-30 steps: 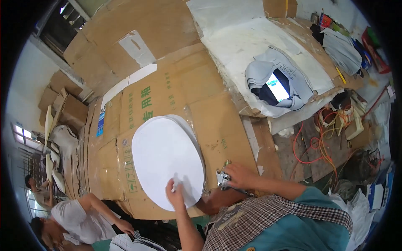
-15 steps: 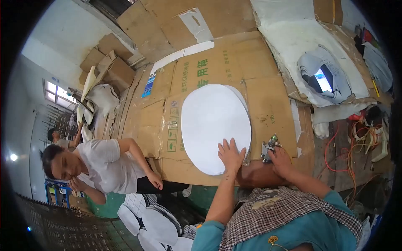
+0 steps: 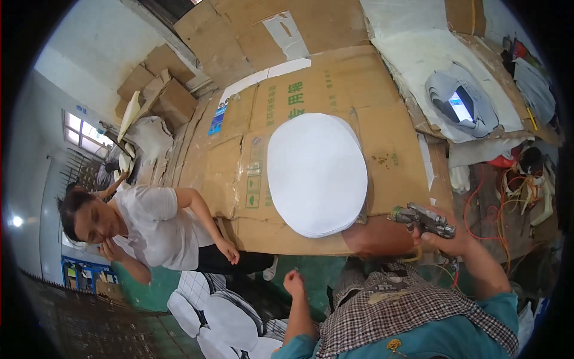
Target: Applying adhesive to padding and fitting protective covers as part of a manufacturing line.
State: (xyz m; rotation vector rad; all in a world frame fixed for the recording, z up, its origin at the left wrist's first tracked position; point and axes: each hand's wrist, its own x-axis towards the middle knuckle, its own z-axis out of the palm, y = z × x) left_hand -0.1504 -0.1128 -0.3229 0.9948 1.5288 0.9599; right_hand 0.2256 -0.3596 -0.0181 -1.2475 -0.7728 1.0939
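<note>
Cardboard sheets (image 3: 382,128) cover the worktable, bearing a stack of white oval panels (image 3: 317,173) near the front edge. Right hand (image 3: 445,239) is clamped around the grip of a metal spray gun (image 3: 418,218), its nozzle just beside the stack's lower right rim, at the table edge. Left hand (image 3: 293,282) hangs loosely curled and empty below the table edge, well apart from the stack. At left, another person in a white shirt (image 3: 152,227) leans beside the table, one hand (image 3: 229,251) near its front corner. More white panels (image 3: 209,311) lie on the green floor below. Folded boxes (image 3: 161,90) are piled at the far left; orange cables (image 3: 508,203) trail at right. Half a second earlier the left hand pressed on the stack's near rim; it has since withdrawn, while the spray gun remains in the right hand
</note>
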